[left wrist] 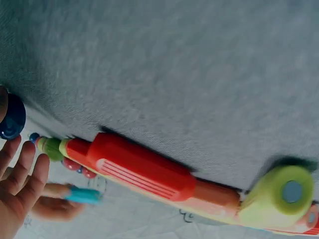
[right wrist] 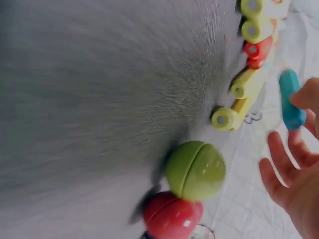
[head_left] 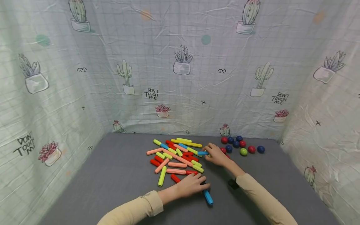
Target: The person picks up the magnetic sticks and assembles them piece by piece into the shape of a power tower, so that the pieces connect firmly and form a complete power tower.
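My left hand (head_left: 191,185) reaches over the near side of a pile of coloured sticks. Thumb and fingers pinch a blue stick (head_left: 208,197), which slants toward me. In the left wrist view its dark, rounded end (left wrist: 13,118) shows by the thumb. My right hand (head_left: 216,155), at the pile's right edge, pinches a short light-blue stick (right wrist: 289,99) between thumb and index finger, while the other fingers spread loosely. Close to the left hand lie a red stick (head_left: 175,178) and a yellow-green one (head_left: 162,176).
Pink sticks (head_left: 177,165), red, blue and yellow ones lie jumbled on the grey table (head_left: 118,187). Several blue balls (head_left: 261,149) and red balls (head_left: 251,149), plus a green ball (head_left: 243,152), sit at the back right. A cactus-print curtain (head_left: 182,93) encloses the table.
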A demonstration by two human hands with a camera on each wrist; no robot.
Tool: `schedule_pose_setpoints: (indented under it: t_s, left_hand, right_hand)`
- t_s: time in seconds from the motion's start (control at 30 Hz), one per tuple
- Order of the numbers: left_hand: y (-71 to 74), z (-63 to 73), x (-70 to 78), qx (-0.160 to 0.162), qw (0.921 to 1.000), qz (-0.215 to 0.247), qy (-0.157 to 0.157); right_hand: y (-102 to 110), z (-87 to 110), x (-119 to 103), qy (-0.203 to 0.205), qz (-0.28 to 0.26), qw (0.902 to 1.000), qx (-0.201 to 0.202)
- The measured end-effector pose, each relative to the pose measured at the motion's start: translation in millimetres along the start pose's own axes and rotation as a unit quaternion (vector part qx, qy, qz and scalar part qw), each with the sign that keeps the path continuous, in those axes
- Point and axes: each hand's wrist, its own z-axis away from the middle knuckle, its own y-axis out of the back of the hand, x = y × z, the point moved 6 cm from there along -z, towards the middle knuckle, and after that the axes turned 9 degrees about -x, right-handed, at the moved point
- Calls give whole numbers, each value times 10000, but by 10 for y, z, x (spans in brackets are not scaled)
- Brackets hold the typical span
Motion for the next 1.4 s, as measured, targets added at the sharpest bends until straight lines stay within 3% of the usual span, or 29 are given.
schedule_pose_setpoints:
  t_s: [0.2, 0.37, 0.57, 0.73, 0.93, 1.1, 1.27, 1.4]
  left_hand:
    - [-27, 57, -54, 213, 9993, 99, 286]
    - [-34, 136, -35, 356, 9990, 125, 224]
    - [-47, 215, -41, 355, 9984, 214, 373]
    - [-25, 260, -57, 403, 9978, 19, 517]
    - [-17, 292, -72, 429, 9971, -68, 620]
    - [-25, 300, -95, 301, 9981, 21, 545]
    - [10, 333, -141, 318, 9979, 391, 398]
    - [31, 347, -127, 412, 9976, 519, 216]
  right_hand:
    - [-17, 457, -111, 455, -670, 9961, -338]
    - [-76, 706, -243, 823, -1006, 9899, -573]
    - [-86, 821, -415, 1204, -1095, 9854, -495]
    - [-92, 814, -573, 1596, -1105, 9800, -437]
    - [-45, 800, -686, 1934, -268, 9802, 319]
    - [-62, 796, -755, 2260, 896, 9662, 862]
    - [-147, 763, -772, 2189, 1379, 9638, 648]
    - [-199, 732, -778, 2037, 1453, 9678, 289]
